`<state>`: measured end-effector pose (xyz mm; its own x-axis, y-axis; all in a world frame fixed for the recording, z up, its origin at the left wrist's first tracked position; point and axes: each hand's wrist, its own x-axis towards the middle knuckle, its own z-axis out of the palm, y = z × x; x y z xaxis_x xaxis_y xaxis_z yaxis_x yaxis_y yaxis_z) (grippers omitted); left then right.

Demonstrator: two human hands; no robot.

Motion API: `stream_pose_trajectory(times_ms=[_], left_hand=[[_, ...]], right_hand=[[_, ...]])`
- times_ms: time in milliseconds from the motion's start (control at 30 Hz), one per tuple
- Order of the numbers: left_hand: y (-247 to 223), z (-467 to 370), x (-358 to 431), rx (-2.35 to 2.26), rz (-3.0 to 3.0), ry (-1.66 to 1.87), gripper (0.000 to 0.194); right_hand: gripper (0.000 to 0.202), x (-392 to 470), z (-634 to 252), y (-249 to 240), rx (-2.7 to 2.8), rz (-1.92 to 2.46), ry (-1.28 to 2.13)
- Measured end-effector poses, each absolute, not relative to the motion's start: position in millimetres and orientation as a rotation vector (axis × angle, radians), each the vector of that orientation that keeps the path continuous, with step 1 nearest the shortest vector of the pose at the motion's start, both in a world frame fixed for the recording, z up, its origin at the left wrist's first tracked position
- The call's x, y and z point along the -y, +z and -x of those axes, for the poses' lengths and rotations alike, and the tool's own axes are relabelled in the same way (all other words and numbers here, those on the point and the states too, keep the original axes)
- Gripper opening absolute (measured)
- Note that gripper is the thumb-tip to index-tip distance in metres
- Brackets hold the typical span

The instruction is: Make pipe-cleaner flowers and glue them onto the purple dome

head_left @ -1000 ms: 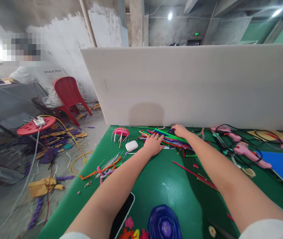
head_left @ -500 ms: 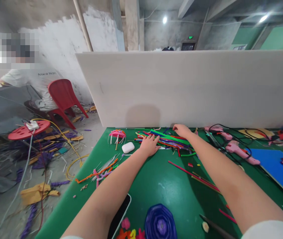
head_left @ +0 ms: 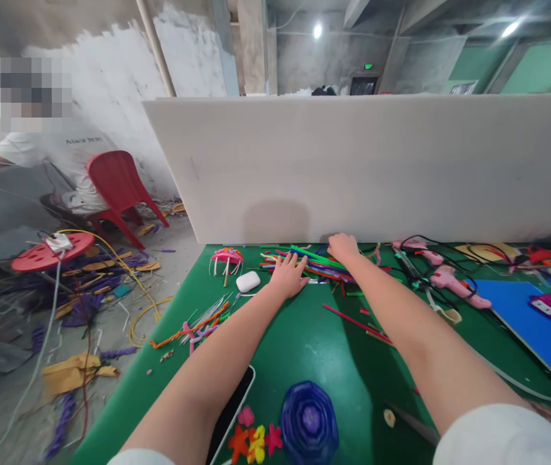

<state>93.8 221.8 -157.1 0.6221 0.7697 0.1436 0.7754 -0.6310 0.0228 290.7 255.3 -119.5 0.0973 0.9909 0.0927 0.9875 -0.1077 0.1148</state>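
Note:
A heap of coloured pipe cleaners lies along the back of the green table, by the white partition. My left hand rests on its left end, palm down with the fingers spread. At the heap's back edge, close to the partition, is my right hand; its fingers are bent and their tips are hidden, so a hold cannot be made out. Left of my left hand lie a white case and a small pink beaded piece with white strands.
Pink glue guns with black cords and a blue board lie on the right. Nearer me are a dark blue ribbed dish, small felt-like flowers and a phone. A person sits beyond a red chair.
My right hand has shifted slightly left along the back of the heap, and its fingers are more curled. My left hand's fingers still lie on the heap. The view has moved a little.

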Motion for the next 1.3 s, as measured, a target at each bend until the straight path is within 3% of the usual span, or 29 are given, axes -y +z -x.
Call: stream_pose_trajectory(times_ms=[333, 500, 600, 700, 833, 933, 1100, 1300], left_hand=[[-95, -44, -155, 1.382, 2.782, -0.389, 0.053], [-60, 0, -43, 1.232, 2.958, -0.645, 0.048], [-57, 13, 37, 1.097, 3.192, -0.743, 0.042], [-75, 10, 99, 0.918, 3.411, -0.867, 0.037], [-113, -9, 145, 0.634, 3.550, -1.032, 0.029], [-142, -25, 163, 0.115, 3.581, -0.831, 0.026], [-186, -46, 179, -0.070, 3.412, -0.615, 0.018], [-217, -58, 187, -0.236, 3.320, -0.729, 0.023]], right_hand=[[0.027, -153, -311, -23, -2.224, -2.339, 0.174], [0.006, -92, -314, -54, -2.176, -2.176, -0.106], [0.007, -74, -319, -86, -2.071, -2.185, -0.193], [0.023, -65, -327, -106, -2.003, -2.235, -0.258], [0.029, -56, -332, -121, -1.974, -2.288, -0.314], [0.029, -54, -330, -130, -1.974, -2.318, -0.301], [0.027, -60, -321, -144, -2.023, -2.348, -0.249], [0.019, -67, -310, -152, -2.134, -2.355, -0.176]])
